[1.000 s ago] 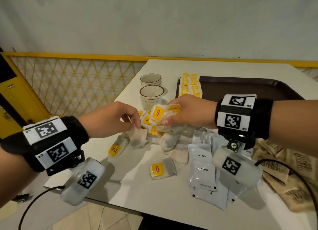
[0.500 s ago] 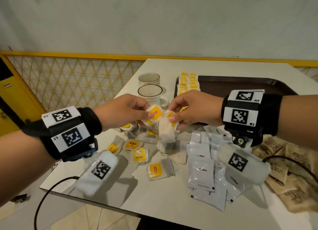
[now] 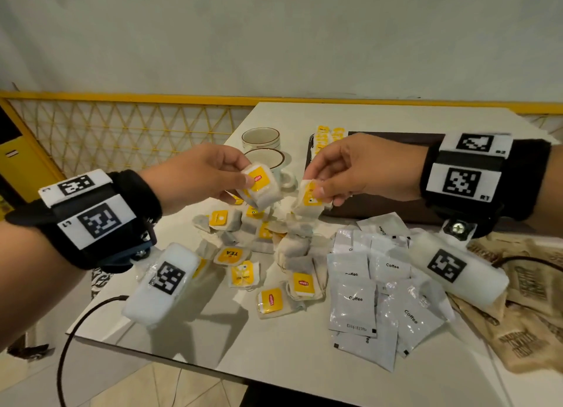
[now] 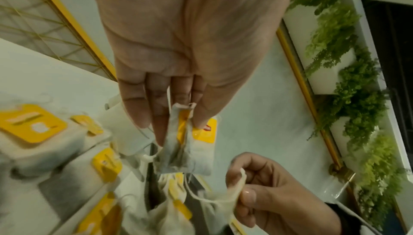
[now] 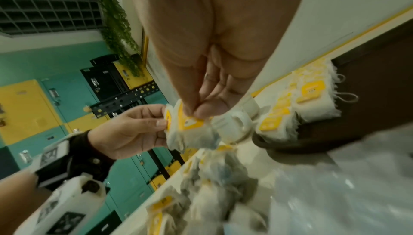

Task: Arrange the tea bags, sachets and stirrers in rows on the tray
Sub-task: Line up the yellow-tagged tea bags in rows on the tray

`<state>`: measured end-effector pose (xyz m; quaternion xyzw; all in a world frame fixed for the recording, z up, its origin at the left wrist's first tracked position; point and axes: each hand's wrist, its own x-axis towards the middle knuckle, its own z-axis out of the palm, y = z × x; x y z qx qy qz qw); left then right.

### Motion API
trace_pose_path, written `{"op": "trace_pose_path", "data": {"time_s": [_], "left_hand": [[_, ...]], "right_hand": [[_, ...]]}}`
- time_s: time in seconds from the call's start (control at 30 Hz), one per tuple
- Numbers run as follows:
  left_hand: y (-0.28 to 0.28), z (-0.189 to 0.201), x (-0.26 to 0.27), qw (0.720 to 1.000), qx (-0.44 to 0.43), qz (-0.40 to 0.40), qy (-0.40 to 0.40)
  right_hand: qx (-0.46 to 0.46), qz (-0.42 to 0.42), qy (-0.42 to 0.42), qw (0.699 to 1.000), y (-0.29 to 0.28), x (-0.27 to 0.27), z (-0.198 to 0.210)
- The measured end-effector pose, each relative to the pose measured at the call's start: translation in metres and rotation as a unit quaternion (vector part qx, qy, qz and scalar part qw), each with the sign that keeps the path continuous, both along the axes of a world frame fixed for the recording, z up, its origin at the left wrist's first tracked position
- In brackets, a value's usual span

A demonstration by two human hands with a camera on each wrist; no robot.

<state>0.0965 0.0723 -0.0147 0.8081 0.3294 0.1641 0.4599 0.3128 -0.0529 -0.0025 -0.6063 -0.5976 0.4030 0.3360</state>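
Note:
My left hand [image 3: 210, 175] pinches a tea bag with a yellow Lipton tag [image 3: 260, 187] in the air above the table. My right hand [image 3: 344, 172] pinches another tea bag [image 3: 310, 198] beside it, a small gap between the two. In the left wrist view the left fingers [image 4: 161, 115] hold the left hand's bag [image 4: 185, 147]; in the right wrist view the right fingertips [image 5: 201, 108] pinch the right hand's bag [image 5: 192, 131]. Below lies a loose pile of tea bags [image 3: 265, 248]. The dark brown tray [image 3: 393, 138] holds a row of tea bags [image 3: 327, 137] along its left edge.
Two white cups [image 3: 268, 153] stand behind the hands, left of the tray. Silver coffee sachets [image 3: 374, 287] are heaped at the front right of the white table [image 3: 274, 355], brown sachets [image 3: 530, 309] further right. A yellow lattice railing [image 3: 122, 132] runs along the left.
Both hands rose from the pile and drew apart, each holding a tea bag; the left took its bag from the bunch the right hand held.

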Motion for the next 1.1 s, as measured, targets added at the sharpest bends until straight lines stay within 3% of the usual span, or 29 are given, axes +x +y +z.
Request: {"op": "trace_pose_path", "data": {"time_s": [0.1, 0.3, 0.6, 0.93, 1.1], "left_hand": [[0.004, 0.005, 0.004, 1.000, 0.016, 0.000, -0.009], [0.005, 0.023, 0.050, 0.999, 0.024, -0.025, -0.022], [0.009, 0.015, 0.157, 0.982, 0.073, -0.118, 0.128], [0.022, -0.008, 0.191, 0.956, 0.078, -0.191, 0.208], [0.020, -0.008, 0.192, 0.939, 0.130, -0.213, 0.235]], "right_hand": [[0.028, 0.003, -0.010, 1.000, 0.000, 0.000, 0.012], [0.069, -0.068, -0.069, 0.993, 0.010, 0.027, 0.036], [-0.055, -0.116, -0.143, 0.981, 0.008, 0.080, 0.018], [-0.100, -0.080, -0.073, 0.989, 0.016, 0.081, -0.014], [-0.103, -0.058, -0.082, 0.990, 0.022, 0.074, -0.023]]}}
